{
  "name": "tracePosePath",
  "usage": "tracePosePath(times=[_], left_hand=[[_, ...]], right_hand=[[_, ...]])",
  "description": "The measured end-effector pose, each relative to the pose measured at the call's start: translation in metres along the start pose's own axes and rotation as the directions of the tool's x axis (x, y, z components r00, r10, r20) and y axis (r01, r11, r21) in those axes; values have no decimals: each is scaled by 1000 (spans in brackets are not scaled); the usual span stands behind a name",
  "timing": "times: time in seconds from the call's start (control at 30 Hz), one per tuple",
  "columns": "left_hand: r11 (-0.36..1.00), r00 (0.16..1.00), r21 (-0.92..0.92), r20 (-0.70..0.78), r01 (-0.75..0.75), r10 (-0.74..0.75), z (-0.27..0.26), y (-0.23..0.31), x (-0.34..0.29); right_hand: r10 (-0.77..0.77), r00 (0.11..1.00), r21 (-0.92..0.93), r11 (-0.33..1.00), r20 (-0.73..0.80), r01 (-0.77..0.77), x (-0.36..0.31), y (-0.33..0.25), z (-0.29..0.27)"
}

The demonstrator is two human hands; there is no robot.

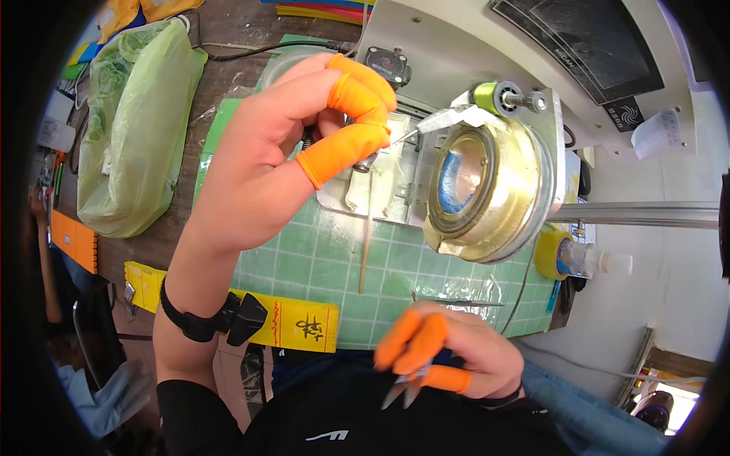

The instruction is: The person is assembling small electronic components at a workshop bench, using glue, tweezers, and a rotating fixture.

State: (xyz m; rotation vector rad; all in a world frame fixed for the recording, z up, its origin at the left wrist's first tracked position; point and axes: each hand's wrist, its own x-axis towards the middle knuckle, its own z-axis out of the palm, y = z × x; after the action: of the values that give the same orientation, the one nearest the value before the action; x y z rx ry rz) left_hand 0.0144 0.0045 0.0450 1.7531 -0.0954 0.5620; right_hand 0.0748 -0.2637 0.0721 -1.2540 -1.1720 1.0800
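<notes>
My left hand (285, 140), with orange finger cots, is raised at the front of a grey machine (449, 45). Its thumb and index finger are pinched together beside a thin pointed metal tip (407, 138) on the machine's pale arm (449, 119). Whatever lies between those fingertips is too small to make out. Low at the front, close to my body, my right hand (464, 353) also wears orange finger cots. It grips small snips (401, 391) whose two pointed blades are apart and aim toward me. A thin wooden stick (366, 251) lies below my left hand.
The round gold-coloured machine part (494, 194) stands right of my left hand, below a green roller (487, 97). Tweezers (460, 302) lie on the green mat (304, 262). A yellow strip (285, 323) edges the table, a green plastic bag (137, 137) stands left, a bottle (589, 258) right.
</notes>
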Motion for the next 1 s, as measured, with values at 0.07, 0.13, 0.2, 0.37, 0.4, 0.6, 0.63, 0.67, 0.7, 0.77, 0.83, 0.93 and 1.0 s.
tracePosePath(times=[0.07,0.13,0.2,0.37,0.4,0.6,0.63,0.67,0.7,0.77,0.83,0.93,1.0], left_hand=[[993,998,-102,-29,54,-57,3,5,-1],[980,983,-86,-11,182,-184,3,13,-3],[982,984,-62,-9,178,-179,0,10,-6],[960,972,-154,10,233,-234,0,6,-4],[951,970,-198,0,240,-245,0,5,-4],[917,968,-329,-32,226,-250,3,0,-5],[918,966,-322,-38,230,-256,3,2,-5],[919,966,-320,-42,230,-256,2,2,-6],[917,969,-337,-44,214,-242,2,2,-6],[913,974,-359,-42,195,-224,3,0,-6],[915,971,-344,-35,211,-237,2,0,-5],[916,978,-361,-42,176,-204,3,-2,-6],[917,978,-358,-40,177,-204,2,-4,-7]], right_hand=[[218,975,311,925,35,-218,9,7,16],[404,904,575,709,143,-408,19,9,18],[482,856,704,541,189,-460,36,7,13],[291,951,797,549,100,-252,48,38,16],[295,950,797,546,105,-258,50,41,19],[168,986,1000,12,3,-5,63,41,27],[102,994,999,-11,37,-36,63,44,25],[100,994,999,-12,40,-39,64,41,25],[143,989,998,-55,43,-35,65,37,25],[189,981,995,-93,40,-23,65,37,24],[156,988,996,-84,-12,26,67,39,26],[186,982,997,-62,-25,37,69,38,26],[196,980,998,-40,-33,41,70,41,26]])
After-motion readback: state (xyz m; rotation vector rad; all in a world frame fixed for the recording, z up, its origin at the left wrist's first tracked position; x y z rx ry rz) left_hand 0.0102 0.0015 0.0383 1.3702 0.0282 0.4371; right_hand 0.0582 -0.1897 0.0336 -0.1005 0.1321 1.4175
